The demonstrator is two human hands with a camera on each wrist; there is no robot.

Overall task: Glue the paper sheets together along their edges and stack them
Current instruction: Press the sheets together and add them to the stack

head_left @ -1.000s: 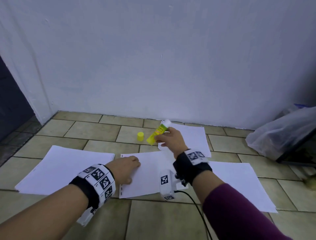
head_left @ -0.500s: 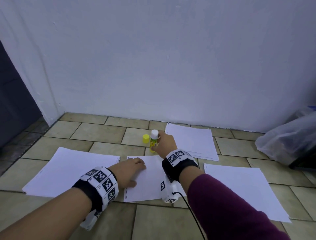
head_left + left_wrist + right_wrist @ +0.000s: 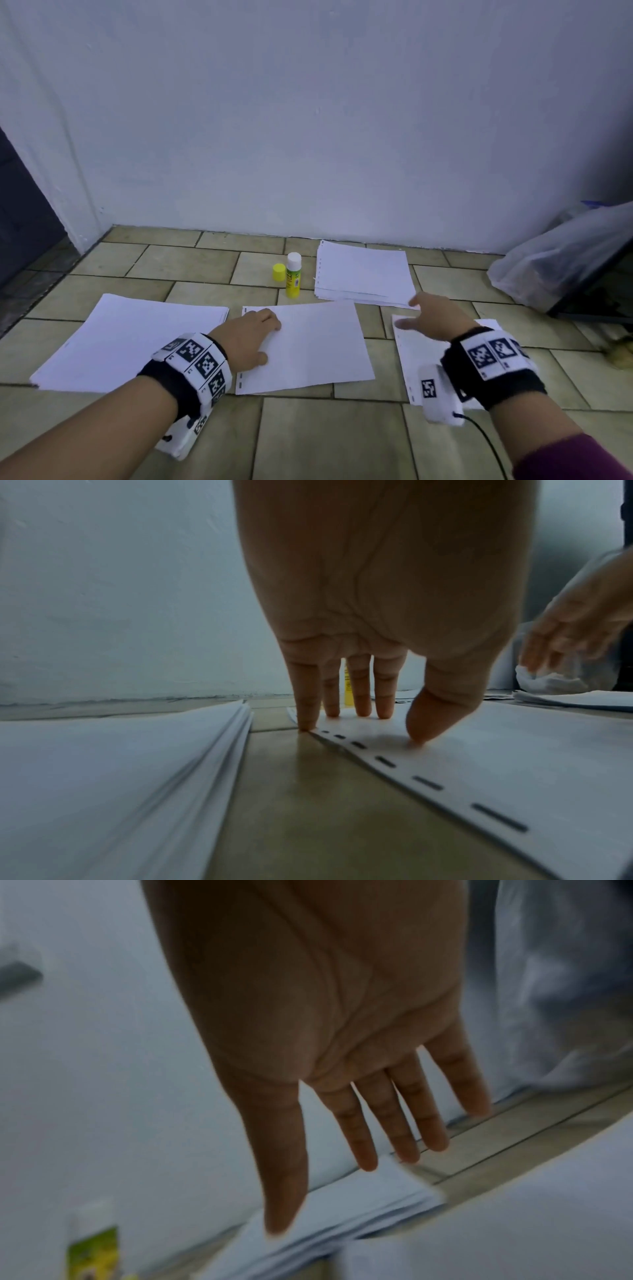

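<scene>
A single white sheet (image 3: 308, 346) with punched slots along its left edge lies on the tiled floor. My left hand (image 3: 253, 334) rests on that edge, fingertips (image 3: 383, 712) pressing down on the sheet (image 3: 496, 750). The yellow glue stick (image 3: 293, 275) stands uncapped and upright beyond the sheet, its yellow cap (image 3: 279, 272) beside it. My right hand (image 3: 430, 320) hovers with straight fingers (image 3: 404, 1123), holding nothing, between the far paper stack (image 3: 363, 274) and the right sheet (image 3: 404, 359). A thick paper stack (image 3: 130, 339) lies at the left.
A white wall (image 3: 308, 120) closes the floor at the back. A clear plastic bag (image 3: 565, 260) over a dark object sits at the right. A dark opening (image 3: 20, 219) is at the far left. Bare tiles (image 3: 325, 438) lie in front of the sheets.
My right hand set the glue stick upright beside its cap, let go of it and moved right over the paper. The left hand stayed on the middle sheet.
</scene>
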